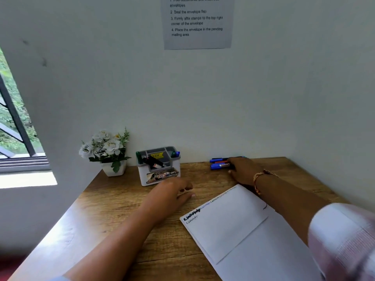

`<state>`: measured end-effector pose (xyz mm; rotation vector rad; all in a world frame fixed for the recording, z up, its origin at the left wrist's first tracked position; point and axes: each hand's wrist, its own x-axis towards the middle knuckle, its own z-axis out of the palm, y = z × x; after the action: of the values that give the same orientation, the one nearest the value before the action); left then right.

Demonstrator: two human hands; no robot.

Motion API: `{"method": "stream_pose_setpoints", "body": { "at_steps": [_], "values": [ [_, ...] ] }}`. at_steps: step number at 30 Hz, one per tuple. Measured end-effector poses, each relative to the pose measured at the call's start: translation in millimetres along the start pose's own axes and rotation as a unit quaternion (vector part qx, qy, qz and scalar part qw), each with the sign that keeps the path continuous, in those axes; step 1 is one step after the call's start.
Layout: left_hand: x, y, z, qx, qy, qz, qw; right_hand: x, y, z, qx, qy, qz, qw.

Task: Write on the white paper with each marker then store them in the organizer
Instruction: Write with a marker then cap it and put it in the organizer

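Loose markers (218,164): a small bunch lying flat at the far edge of the counter (121,199), against the wall, right of the organizer (160,178). Blue caps point left; a red-orange barrel shows between them.

Right hand (242,171): stretched to that bunch, palm down over the right ends of the barrels. Its fingers are hidden under it, so I cannot tell whether it grasps one or only touches them. Probable purpose: picking the next one to write with.

Left hand (172,191): just in front of the organizer, fingers loosely curled, holding nothing. Likely idle, or placed to steady the organizer for a drop-in.

Paper (243,230): toward the near right of the counter, turned at an angle. Handwriting in black and blue runs along its far edge, the rest blank.

Stored markers (175,154): green and blue caps stand in the organizer's corner slots; a dark one leans in the middle compartment. Task looks partly done.

Flower pot (112,169): far left corner, clear of the reach.
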<state>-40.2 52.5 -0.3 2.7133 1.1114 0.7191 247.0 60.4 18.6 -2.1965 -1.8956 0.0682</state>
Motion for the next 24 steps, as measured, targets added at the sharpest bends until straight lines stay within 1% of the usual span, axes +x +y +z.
{"method": "stream_pose_setpoints", "body": {
  "at_steps": [2, 8, 12, 14, 16, 20, 22, 24],
  "values": [
    [1, -1, 0, 0.0, -0.007, -0.001, 1.0, 8, 4, 6, -0.02, -0.002, -0.005, 1.0],
    [1, -1, -1, -0.001, -0.011, -0.003, 1.0, 18, 4, 13, -0.117, 0.028, -0.032, 0.992],
    [1, 1, -2, -0.005, -0.012, -0.005, 1.0, 12, -5, 10, -0.139, 0.036, -0.062, 0.988],
    [0, 4, -2, -0.015, -0.006, -0.013, 1.0, 3, -14, 2, -0.13, 0.056, -0.084, 0.986],
    [-1, 7, -3, -0.043, 0.02, -0.027, 0.998, -12, -26, -12, -0.093, 0.082, -0.115, 0.986],
    [-2, 18, -5, -0.142, 0.086, -0.056, 0.985, -61, -52, -41, -0.018, 0.094, -0.189, 0.977],
    [-3, 25, -6, -0.171, 0.098, -0.055, 0.979, -87, -60, -48, -0.006, 0.099, -0.218, 0.971],
    [-5, 31, -8, -0.174, 0.108, -0.041, 0.978, -107, -64, -50, 0.004, 0.107, -0.234, 0.966]
  ]
}}
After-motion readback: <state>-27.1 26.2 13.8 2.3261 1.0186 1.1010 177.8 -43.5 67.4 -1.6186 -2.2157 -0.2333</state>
